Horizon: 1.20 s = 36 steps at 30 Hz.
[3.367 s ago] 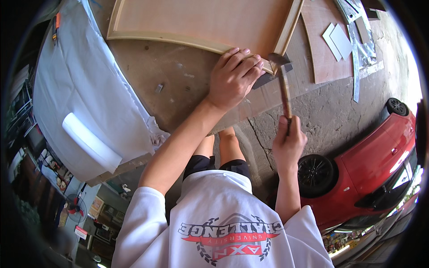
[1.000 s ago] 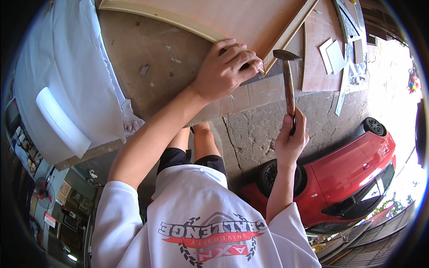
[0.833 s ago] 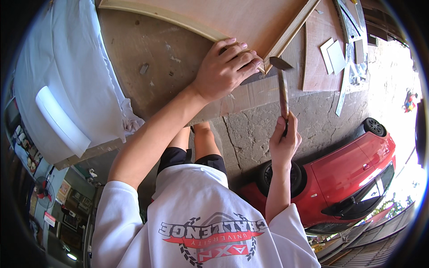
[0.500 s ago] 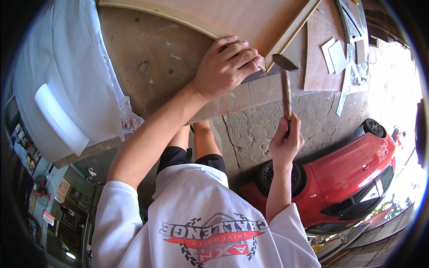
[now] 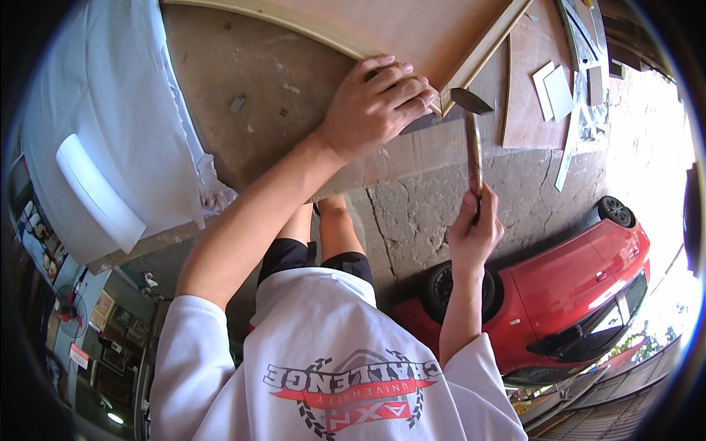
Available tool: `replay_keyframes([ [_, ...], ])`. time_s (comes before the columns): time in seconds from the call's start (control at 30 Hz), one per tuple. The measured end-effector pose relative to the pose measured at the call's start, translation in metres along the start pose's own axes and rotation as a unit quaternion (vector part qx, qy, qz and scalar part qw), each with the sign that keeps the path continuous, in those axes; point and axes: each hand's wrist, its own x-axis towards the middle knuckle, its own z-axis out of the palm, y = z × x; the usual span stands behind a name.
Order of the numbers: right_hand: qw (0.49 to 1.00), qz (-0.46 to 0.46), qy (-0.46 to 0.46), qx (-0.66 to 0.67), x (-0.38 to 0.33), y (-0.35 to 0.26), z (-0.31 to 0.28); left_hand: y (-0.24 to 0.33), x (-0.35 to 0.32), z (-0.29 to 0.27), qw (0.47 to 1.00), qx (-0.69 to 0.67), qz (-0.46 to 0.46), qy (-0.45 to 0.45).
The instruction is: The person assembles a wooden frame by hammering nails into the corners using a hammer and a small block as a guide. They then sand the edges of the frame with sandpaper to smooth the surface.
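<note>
While the right hand (image 5: 474, 231) grips the hammer (image 5: 471, 140) handle w/ head just beside the frame corner, left hand (image 5: 371, 106) presses flat on the wooden frame (image 5: 412, 33) atop the bench (image 5: 250, 103). Nailing looks midway; can't tell what's left.

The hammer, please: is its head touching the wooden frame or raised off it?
Raised: the hammer head sits just off the wooden frame.
</note>
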Motion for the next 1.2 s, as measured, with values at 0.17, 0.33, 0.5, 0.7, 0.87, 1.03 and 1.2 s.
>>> replay_keyframes([
  [0.17,1.0,0.004,-0.025,0.01,0.002,0.005,-0.004,-0.001,-0.001,0.0,1.0,-0.012,-0.003,0.005],
  [0.33,0.994,-0.01,0.029,0.102,0.006,0.014,-0.016,0.0,-0.003,0.001,1.0,-0.011,-0.006,0.002],
  [0.5,0.998,0.006,-0.049,0.042,0.022,0.028,-0.045,0.005,0.002,-0.005,0.994,-0.082,-0.071,-0.005],
  [0.7,0.987,-0.109,-0.104,-0.048,0.05,0.044,-0.067,0.016,-0.002,-0.013,0.99,-0.034,-0.139,0.019],
  [0.87,0.971,-0.176,-0.145,-0.065,0.071,0.058,-0.057,0.017,-0.01,0.002,0.987,-0.051,-0.14,0.065],
  [1.03,0.95,-0.309,-0.052,-0.015,0.082,0.068,-0.054,0.021,-0.014,0.006,0.984,-0.037,-0.166,0.06],
  [1.2,0.952,-0.235,-0.171,-0.098,0.087,0.076,-0.051,0.02,-0.013,0.007,0.984,-0.029,-0.159,0.073],
])
